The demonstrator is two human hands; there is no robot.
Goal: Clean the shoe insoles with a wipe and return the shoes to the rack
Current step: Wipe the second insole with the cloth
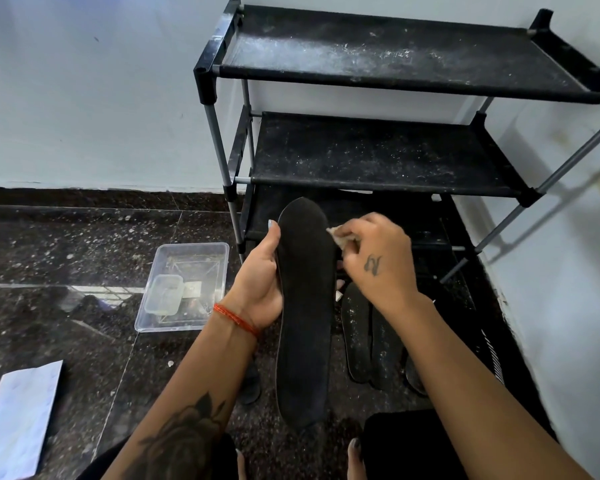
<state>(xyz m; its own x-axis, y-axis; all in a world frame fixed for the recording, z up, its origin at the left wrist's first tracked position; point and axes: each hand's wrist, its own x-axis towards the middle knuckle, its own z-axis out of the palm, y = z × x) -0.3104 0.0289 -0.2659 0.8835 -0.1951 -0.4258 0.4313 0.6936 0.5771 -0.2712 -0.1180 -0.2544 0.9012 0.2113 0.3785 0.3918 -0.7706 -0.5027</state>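
Observation:
My left hand [261, 271] grips a long black insole [303, 306] by its left edge and holds it upright above the floor, toe end up. At the insole's upper right edge, my right hand [378, 258] pinches a small crumpled wipe [338, 237], soiled beige. Two more dark, dusty insoles [371, 337] lie on the floor under my right forearm. The black three-tier shoe rack [395, 77] stands against the wall just behind, its shelves dusty and bare. No shoe is plainly visible.
A clear plastic tray [184, 289] with a small lidded container inside sits on the dark speckled floor to the left. A white packet or sheet [18, 420] lies at the bottom left. My feet show at the bottom edge.

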